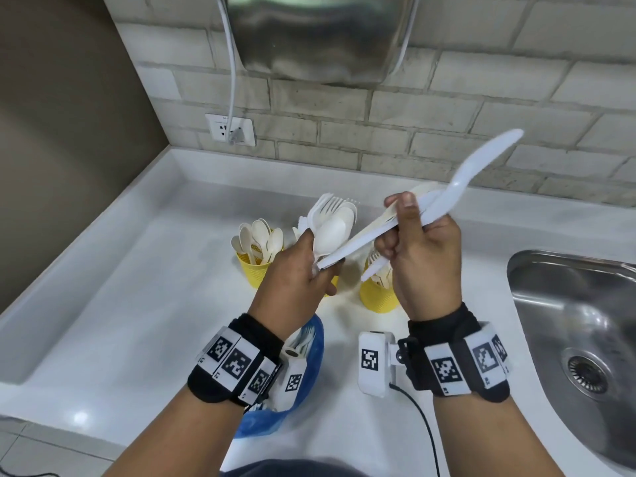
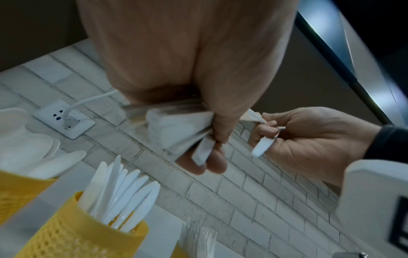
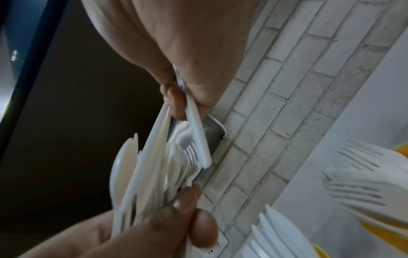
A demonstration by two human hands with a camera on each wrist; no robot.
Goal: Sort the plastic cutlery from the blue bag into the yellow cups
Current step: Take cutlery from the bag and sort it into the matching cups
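White counter point(image 1: 137, 304) holds three yellow cups point(image 1: 253, 270) of sorted cutlery near the brick wall point(image 1: 447, 108), with bare surface to their left and a steel sink point(image 1: 568, 304) at the right edge. Left hand point(image 1: 292, 273) grips a mixed bundle point(image 1: 330, 225); right hand point(image 1: 426, 256) pinches knives point(image 1: 481, 166) above the cups. Blue bag point(image 1: 309, 373) lies under the left wrist.

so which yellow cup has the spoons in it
The leftmost yellow cup, nearest the wall socket: rounded spoon bowls stick out of it. The others hold knives and forks.
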